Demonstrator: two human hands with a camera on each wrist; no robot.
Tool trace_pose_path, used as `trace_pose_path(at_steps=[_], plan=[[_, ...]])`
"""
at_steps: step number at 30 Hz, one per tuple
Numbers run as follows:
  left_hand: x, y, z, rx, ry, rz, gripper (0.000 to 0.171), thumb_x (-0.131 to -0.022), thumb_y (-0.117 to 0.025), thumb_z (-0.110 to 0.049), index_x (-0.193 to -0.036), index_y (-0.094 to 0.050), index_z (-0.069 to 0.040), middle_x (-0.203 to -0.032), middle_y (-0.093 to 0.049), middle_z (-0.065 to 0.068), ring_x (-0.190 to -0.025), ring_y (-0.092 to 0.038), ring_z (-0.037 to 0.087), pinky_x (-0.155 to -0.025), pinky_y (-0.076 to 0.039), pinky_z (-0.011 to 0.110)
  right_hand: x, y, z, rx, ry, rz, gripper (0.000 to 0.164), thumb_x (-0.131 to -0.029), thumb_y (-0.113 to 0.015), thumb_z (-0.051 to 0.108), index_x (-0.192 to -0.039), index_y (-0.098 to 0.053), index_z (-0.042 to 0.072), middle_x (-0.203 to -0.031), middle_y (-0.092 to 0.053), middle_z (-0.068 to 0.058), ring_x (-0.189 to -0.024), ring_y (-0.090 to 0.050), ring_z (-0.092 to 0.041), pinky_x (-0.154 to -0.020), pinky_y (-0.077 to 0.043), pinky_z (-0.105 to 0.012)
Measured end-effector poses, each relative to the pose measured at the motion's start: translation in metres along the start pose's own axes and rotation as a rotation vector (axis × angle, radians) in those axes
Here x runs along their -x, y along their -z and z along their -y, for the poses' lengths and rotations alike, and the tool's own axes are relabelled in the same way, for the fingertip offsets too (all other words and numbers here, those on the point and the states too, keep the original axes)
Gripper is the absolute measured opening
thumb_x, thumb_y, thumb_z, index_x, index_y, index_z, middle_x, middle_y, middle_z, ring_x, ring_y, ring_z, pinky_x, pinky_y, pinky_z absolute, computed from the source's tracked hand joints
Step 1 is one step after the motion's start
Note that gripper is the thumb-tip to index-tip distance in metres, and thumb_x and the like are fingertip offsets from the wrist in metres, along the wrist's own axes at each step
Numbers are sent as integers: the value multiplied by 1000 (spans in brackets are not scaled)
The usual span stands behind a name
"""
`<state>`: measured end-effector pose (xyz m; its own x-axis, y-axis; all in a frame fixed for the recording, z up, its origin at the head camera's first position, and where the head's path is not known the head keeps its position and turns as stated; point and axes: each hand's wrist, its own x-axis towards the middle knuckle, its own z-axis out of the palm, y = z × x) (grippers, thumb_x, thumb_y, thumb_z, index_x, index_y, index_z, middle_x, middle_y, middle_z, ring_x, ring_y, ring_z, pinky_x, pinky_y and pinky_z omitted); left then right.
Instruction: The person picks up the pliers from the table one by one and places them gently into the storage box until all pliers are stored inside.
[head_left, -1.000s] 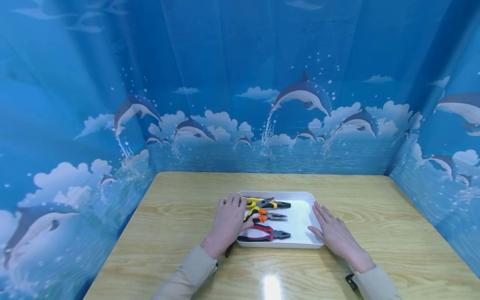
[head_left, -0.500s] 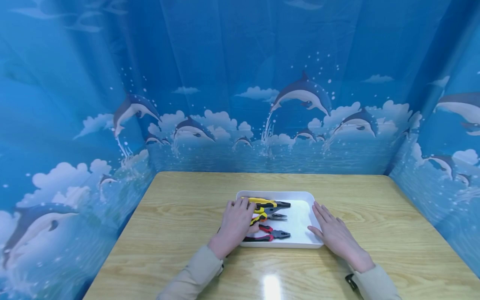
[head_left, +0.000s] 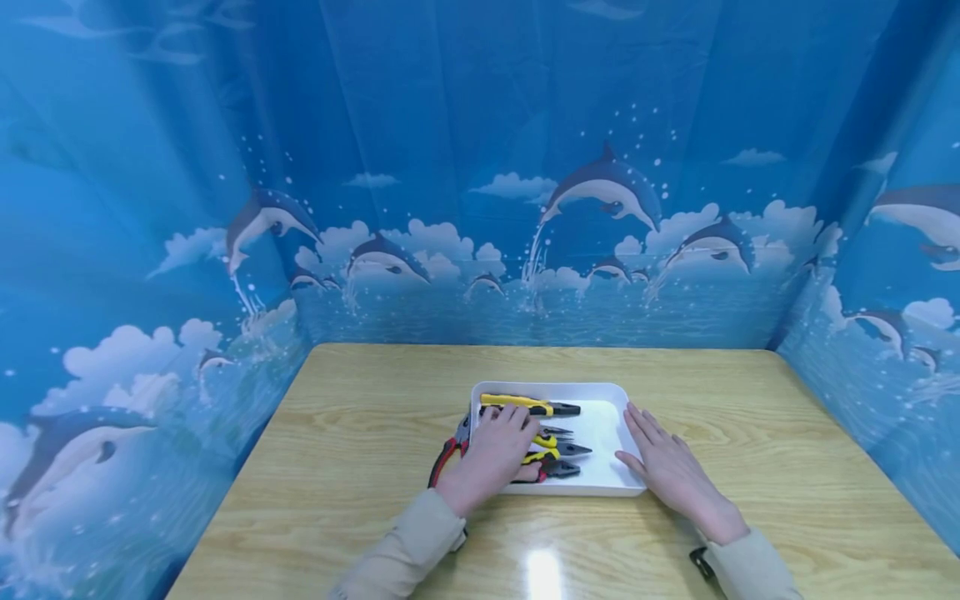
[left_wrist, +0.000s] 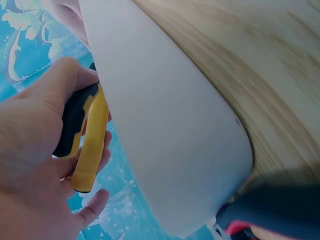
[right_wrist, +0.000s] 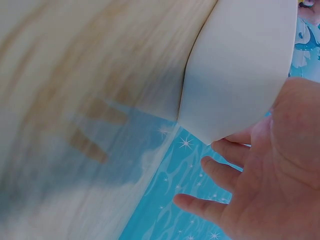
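My left hand (head_left: pixel 491 454) grips yellow-and-black pliers (head_left: pixel 573 449) over the left part of a white tray (head_left: pixel 611 433), their jaws pointing right. In the left wrist view, the fingers curl round the two handles (left_wrist: pixel 91 145). The tray also holds long yellow-and-black pliers (head_left: pixel 528 405) at the back, needle-nose pliers (head_left: pixel 558 431) partly hidden by my left hand, and red-and-black pliers (head_left: pixel 564 469) near the front, mostly covered. My right hand (head_left: pixel 671 467) rests with straight fingers against the tray's right end; the right wrist view shows fingers (right_wrist: pixel 220 172) spread beside the tray wall.
Another pair of red-and-black pliers (head_left: pixel 450 454) lies on the wooden table (head_left: pixel 360 433), just outside the tray's left end and partly behind my left wrist. A blue dolphin-print curtain (head_left: pixel 480 167) surrounds the table's back and sides.
My left hand has moved right and toward the front with the yellow-and-black pliers, whose tips now overlap the red-and-black pair. The pliers left of the tray have come into view. My right hand stays put.
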<state>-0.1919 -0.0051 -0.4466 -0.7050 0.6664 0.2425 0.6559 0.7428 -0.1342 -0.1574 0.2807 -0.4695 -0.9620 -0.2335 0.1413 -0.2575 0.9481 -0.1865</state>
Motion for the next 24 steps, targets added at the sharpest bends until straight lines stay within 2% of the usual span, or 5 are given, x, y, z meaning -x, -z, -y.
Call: trace_pose_path(at_steps=[6,12,17,24], plan=[[-9,-2,-8,58,-19,75,51,-90,-69,-56,-128,-63,-22,-121,-57,-3,-116,-53,17,-102,-47,44,0,-1,0,2,-3,-1,67,-103,-59,31,-152,-35,-7,-160,-30,-24,-145,-31,-47,-105,-34,-72],[-17,-7,-14,82,-43,163,53,-91,-68,-54,-133,-62,-23,-130,-57,-2,-123,-52,17,-109,-43,45,0,-1,1,4,-6,0,67,-103,-59,31,-152,-35,-7,-160,-29,-24,-145,-30,-47,-106,-33,-72],[-20,-9,-14,133,-78,175,50,-92,-68,-52,-133,-63,-24,-133,-58,-2,-124,-51,16,-109,-42,44,0,0,2,2,-14,5,68,-102,-59,31,-152,-34,-7,-161,-29,-24,-145,-30,-47,-106,-33,-72],[-25,-12,-16,192,-112,163,47,-93,-69,-51,-132,-66,-24,-126,-61,-4,-117,-52,14,-103,-44,40,0,1,3,3,-23,18,68,-102,-60,32,-152,-34,-6,-161,-29,-24,-145,-30,-48,-105,-33,-72]])
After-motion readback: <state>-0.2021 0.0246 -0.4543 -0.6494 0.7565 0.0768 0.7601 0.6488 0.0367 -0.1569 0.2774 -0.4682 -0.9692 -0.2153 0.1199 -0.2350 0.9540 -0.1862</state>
